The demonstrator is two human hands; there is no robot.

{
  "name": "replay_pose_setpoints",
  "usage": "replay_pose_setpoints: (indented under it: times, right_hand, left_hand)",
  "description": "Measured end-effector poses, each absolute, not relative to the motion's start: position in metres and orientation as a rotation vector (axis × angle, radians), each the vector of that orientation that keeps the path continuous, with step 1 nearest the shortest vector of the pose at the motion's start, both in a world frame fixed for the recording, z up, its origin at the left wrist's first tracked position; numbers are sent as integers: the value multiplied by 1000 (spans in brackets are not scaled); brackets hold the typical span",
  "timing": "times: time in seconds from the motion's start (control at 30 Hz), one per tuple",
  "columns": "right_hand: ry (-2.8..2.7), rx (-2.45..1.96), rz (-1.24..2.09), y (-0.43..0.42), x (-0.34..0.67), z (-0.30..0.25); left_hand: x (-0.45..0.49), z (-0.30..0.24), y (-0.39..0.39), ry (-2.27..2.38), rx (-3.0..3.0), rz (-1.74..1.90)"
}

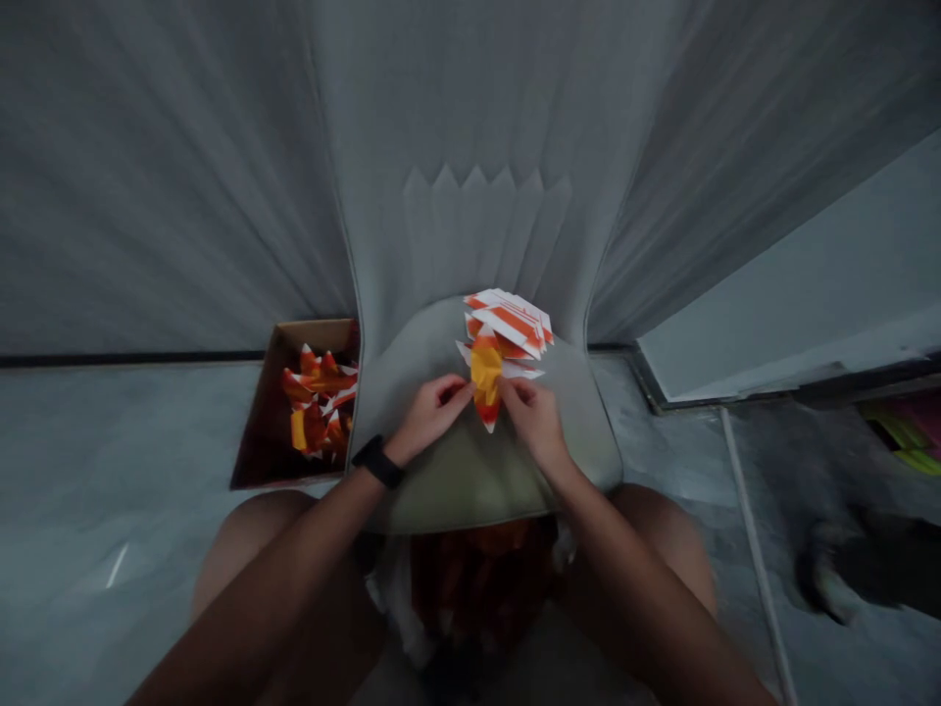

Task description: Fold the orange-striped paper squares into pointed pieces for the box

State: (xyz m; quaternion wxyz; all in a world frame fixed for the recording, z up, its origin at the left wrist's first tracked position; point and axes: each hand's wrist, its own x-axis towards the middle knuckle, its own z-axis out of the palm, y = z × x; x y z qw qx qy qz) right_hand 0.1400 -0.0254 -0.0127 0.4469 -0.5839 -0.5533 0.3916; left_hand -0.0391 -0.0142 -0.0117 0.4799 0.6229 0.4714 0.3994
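An orange-and-yellow folded paper piece [486, 378] with white tips is held upright over the chair seat. My left hand [435, 412] pinches its left edge between thumb and finger. From the other side, my right hand [535, 417] pinches the right edge, fingers closed. Just beyond the hands lies a loose pile of orange-and-white printed paper pieces [515, 322] on the seat. Some of the pile is hidden behind the held piece. A dark watch band is around my left wrist.
The grey chair [470, 490] stands between my knees, its back against a grey curtain [183, 176]. On the floor at left, an open cardboard box [254, 441] contains several folded orange paper pieces [318, 397]. A white panel [809, 284] leans at right. Reddish items show dimly below the seat.
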Motion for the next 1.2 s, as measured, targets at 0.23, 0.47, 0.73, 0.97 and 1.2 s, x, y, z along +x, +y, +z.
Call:
replay_pose_setpoints:
  times: [0.23,0.47,0.73,0.97,1.2]
  right_hand:
    - [-1455,-1517,909,-25,144,-9]
    - [-1358,-1433,1017,-28,141,-3]
    - [-1357,-1408,1139,-33,140,-8]
    - [-1396,-1477,1040,-26,141,-14]
    - [-1545,-1482,1106,-19,155,-10]
  left_hand:
    - [-41,-15,-10,1036,1574,911]
    - [-46,-12,-6,998,1538,901]
    - [-46,-15,-6,1117,1561,967]
    - [-43,-16,-15,1211,1726,926]
    - [-47,-20,-7,1115,1667,945]
